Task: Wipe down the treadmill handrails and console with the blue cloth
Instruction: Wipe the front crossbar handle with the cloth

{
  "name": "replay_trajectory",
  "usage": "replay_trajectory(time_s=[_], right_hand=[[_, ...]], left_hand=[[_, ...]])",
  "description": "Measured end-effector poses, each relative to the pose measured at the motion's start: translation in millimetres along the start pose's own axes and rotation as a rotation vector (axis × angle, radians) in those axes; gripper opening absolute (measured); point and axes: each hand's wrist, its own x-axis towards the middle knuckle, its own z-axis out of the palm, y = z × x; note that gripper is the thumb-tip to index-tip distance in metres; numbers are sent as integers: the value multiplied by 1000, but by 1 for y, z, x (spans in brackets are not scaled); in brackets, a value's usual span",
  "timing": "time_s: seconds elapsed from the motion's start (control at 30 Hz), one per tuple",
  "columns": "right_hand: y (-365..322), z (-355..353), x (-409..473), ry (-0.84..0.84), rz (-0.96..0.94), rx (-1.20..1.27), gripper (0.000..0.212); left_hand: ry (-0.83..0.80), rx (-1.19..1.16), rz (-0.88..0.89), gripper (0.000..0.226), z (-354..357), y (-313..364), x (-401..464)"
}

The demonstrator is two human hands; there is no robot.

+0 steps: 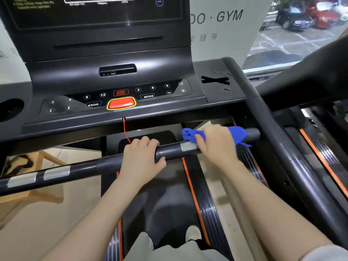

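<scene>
Blue cloth (235,133) is bunched under your right hand (216,144), pressed onto the black crossbar (169,151) that runs across in front of you, just below the console (120,97). Your right grip is clenched over the cloth, which spills out on both sides of the hand and reaches toward the bar's right end, where it meets the side handrail (263,113). Your left hand (141,157) sits just beside it on the same bar, its grip wrapped round the bare bar, thumb underneath. A silver sensor plate (188,146) shows on the bar between your two hands. On the console above, a red stop button (121,103) sits among numbered keys, and a thin red cord (125,130) hangs down from beneath it. Below the bar lies the treadmill belt (165,204).
</scene>
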Motion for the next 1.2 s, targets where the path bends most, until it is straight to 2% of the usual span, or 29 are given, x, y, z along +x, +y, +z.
replay_trajectory(time_s=[0.13, 0.2, 0.3, 0.4, 0.6, 0.77, 0.83, 0.97, 1.07, 1.13, 1.2], right_hand=[[68, -11, 0, 26, 72, -125, 44], [76, -10, 5, 53, 157, -150, 45], [59, -9, 6, 88, 268, -41, 43], [41, -4, -13, 25, 221, 18, 39], [33, 23, -79, 70, -8, -9, 28], [56, 17, -51, 109, -2, 87, 30], [58, 1, -24, 41, 89, 66, 38], [72, -21, 31, -270, 400, 103, 51], [74, -24, 40, -371, 427, 107, 50], [69, -21, 30, -325, 353, 24, 46], [63, -18, 5, -169, 242, -8, 41]], left_hand=[[35, -51, -63, 47, 2, 11, 4], [46, -93, -33, 47, 4, 20, 6], [61, -137, 45, 47, 5, 40, 12], [37, -151, 95, 48, 8, 63, 20], [40, -79, 109, 54, 21, 92, 30], [39, 18, 93, 51, 27, 100, 33], [53, 9, 69, 49, 28, 100, 32], [49, -43, 26, 52, 27, 99, 32], [44, -106, -15, 53, 23, 100, 33], [47, -154, -42, 52, 23, 99, 33], [46, -180, -52, 52, 23, 99, 31]])
